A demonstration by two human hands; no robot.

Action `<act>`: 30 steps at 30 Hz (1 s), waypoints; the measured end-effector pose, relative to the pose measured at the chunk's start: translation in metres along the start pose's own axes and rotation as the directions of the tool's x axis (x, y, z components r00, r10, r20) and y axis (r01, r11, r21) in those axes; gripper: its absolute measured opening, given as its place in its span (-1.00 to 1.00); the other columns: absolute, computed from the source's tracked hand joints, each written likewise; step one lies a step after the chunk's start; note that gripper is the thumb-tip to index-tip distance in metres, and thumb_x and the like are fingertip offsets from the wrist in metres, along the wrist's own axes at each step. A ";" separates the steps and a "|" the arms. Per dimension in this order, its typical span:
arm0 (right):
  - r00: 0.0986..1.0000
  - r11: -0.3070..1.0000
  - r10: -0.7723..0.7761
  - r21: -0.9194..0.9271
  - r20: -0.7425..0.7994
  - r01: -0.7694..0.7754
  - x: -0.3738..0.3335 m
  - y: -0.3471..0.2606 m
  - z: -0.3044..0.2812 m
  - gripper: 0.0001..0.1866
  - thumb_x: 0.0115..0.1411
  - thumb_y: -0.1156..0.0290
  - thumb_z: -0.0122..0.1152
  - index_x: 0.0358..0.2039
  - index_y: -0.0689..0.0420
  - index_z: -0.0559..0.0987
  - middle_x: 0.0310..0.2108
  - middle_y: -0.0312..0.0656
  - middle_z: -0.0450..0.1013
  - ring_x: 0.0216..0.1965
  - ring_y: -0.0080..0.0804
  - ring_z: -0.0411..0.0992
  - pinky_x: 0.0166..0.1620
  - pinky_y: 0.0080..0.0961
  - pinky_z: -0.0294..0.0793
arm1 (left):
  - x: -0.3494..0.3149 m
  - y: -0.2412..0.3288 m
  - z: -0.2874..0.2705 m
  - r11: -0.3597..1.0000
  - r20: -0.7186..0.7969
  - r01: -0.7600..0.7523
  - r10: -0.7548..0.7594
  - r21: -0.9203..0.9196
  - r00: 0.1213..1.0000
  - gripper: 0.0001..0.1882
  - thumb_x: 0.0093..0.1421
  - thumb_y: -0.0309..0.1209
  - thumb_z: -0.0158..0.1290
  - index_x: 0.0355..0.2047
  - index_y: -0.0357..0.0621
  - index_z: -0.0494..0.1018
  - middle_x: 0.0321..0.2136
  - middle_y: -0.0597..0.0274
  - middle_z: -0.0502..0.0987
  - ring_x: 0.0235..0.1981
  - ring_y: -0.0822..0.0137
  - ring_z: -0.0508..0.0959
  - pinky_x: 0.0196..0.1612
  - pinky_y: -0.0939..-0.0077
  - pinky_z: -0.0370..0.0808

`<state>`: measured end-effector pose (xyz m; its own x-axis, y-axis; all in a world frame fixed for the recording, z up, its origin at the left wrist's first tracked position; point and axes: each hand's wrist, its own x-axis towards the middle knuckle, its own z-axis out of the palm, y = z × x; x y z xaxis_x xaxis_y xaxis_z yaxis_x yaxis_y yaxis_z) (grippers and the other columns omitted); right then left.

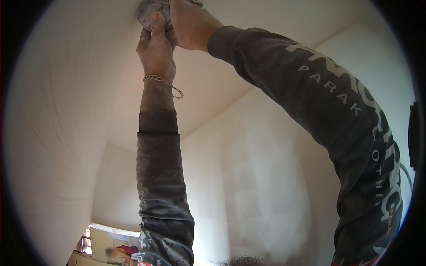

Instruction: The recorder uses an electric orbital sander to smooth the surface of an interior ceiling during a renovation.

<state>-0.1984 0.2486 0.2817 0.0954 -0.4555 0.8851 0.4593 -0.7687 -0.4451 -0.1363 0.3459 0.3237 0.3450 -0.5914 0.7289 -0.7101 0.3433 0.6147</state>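
Both arms reach up to the top of the head view, in dusty dark sleeves with pale lettering. My left hand wears a chain bracelet and grips the underside of a dust-covered grey power tool, its thumb pressed on the rounded housing. My right hand is closed around the same tool from the right, touching the left hand. The tool's upper part is cut off by the frame edge, so its exact kind cannot be told. It is held up close to the pale plaster surface.
A white wall with dark streaks rises on the left. Another white wall stands behind my arms. At lower left, a person in a red top is near a barred window. A thin cable hangs beside my right sleeve.
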 end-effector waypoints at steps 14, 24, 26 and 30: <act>0.999 0.998 -0.043 -0.052 -0.008 0.043 0.002 0.000 0.013 -0.57 0.32 0.51 0.03 0.14 0.46 0.27 0.11 0.40 0.39 0.19 0.24 0.41 0.22 -0.09 0.42 | -0.002 0.001 -0.011 0.999 -0.014 0.024 -0.024 -0.023 1.000 -0.36 0.42 -0.03 0.08 0.22 -0.38 0.35 0.01 0.11 0.55 -0.02 0.34 0.59 0.07 0.42 0.59; 0.994 0.996 0.084 0.021 0.073 -0.086 -0.007 -0.020 -0.001 -0.59 0.33 0.47 0.04 0.10 0.41 0.26 0.09 0.39 0.39 0.11 0.34 0.43 0.15 0.02 0.46 | -0.005 0.000 -0.018 0.999 -0.004 0.017 -0.017 -0.030 1.000 -0.30 0.37 0.04 0.15 0.20 -0.36 0.37 -0.01 0.16 0.55 -0.06 0.37 0.57 0.08 0.42 0.57; 0.999 1.000 0.008 0.002 0.046 -0.008 -0.013 -0.020 -0.006 -0.60 0.34 0.45 0.03 0.10 0.39 0.26 0.09 0.39 0.39 0.11 0.35 0.43 0.14 0.03 0.46 | -0.008 0.001 -0.017 1.000 -0.037 0.017 -0.018 -0.020 0.999 -0.30 0.37 0.05 0.15 0.20 -0.36 0.38 -0.05 0.18 0.55 -0.08 0.39 0.56 0.07 0.42 0.57; 0.999 0.998 -0.048 -0.029 0.025 0.049 -0.010 -0.022 0.001 -0.59 0.33 0.44 0.06 0.09 0.39 0.27 0.09 0.40 0.38 0.11 0.36 0.43 0.13 0.04 0.46 | -0.015 0.006 -0.017 1.000 0.005 -0.004 0.004 -0.018 1.000 -0.30 0.36 0.07 0.15 0.17 -0.35 0.39 -0.13 0.23 0.56 -0.16 0.44 0.54 0.04 0.40 0.55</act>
<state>-0.2086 0.2700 0.2829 0.0956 -0.4065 0.9086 0.4376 -0.8027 -0.4051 -0.1355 0.3689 0.3216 0.3390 -0.5934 0.7301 -0.7006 0.3587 0.6168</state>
